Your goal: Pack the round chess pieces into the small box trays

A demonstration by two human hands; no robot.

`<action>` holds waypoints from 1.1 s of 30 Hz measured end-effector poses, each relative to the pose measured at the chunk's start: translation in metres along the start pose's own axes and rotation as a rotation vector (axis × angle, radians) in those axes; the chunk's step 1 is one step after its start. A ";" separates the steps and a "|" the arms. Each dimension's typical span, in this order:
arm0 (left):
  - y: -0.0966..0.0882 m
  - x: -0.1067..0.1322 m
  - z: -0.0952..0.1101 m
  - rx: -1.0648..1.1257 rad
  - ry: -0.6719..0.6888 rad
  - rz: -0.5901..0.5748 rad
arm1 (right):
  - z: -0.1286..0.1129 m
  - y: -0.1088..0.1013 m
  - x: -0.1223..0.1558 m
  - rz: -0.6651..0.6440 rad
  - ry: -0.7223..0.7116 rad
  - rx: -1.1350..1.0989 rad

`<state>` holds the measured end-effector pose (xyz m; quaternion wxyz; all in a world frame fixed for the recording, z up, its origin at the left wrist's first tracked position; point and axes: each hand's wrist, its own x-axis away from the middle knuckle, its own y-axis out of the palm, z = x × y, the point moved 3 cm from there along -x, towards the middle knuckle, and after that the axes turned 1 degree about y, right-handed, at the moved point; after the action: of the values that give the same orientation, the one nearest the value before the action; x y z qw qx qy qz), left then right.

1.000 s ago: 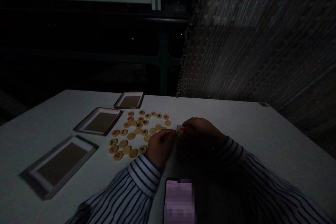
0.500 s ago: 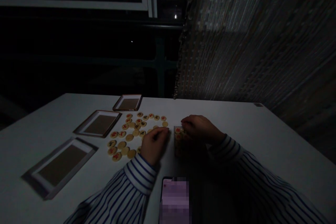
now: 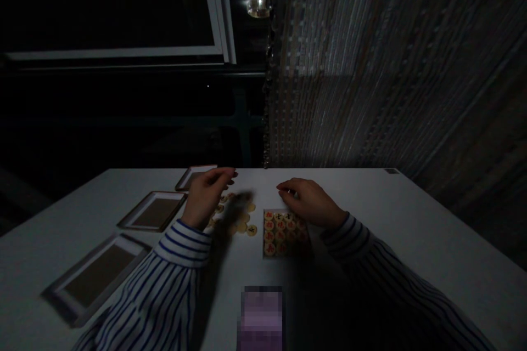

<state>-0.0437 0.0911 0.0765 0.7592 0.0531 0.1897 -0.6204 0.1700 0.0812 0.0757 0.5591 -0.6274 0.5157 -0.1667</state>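
Observation:
My left hand [image 3: 208,197] is raised over the loose xiangqi pieces [image 3: 242,222], fingers loosely curved with their tips apart and nothing seen in them. The hand and its dark shadow hide many of these round wooden discs. At the right, my right hand [image 3: 315,202] hovers by the far right corner of a square box [image 3: 264,235]. Its thumb and fingers bend toward each other with a small gap, and no piece shows between them. Inside the box, pieces [image 3: 269,236] with red and black characters lie in rows. Shadow darkens its near right part.
Three shallow framed trays or lids [image 3: 135,228] stand along the left of the white table [image 3: 370,197]. A phone [image 3: 263,290], partly blurred out, lies at the near edge. Beyond the table hang a bead curtain [image 3: 329,93] and a dark window frame [image 3: 214,16].
My left hand has moved left and away, over the loose pieces. My right hand has shifted off the box's far edge, so more rows show. The view has tilted up slightly.

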 end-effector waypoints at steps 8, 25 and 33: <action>-0.013 -0.029 -0.003 -0.003 0.006 -0.006 | 0.007 -0.012 -0.005 0.102 0.019 -0.131; -0.034 -0.046 -0.061 -0.850 0.090 -0.344 | -0.002 0.027 -0.065 -0.019 -0.062 -0.168; -0.021 -0.039 -0.076 -0.914 0.082 -0.443 | -0.003 0.039 -0.065 -0.097 -0.058 -0.090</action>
<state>-0.0872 0.1460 0.0235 0.5472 -0.3018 0.4779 -0.6174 0.1232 0.1394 0.0667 0.5363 -0.6808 0.4752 -0.1519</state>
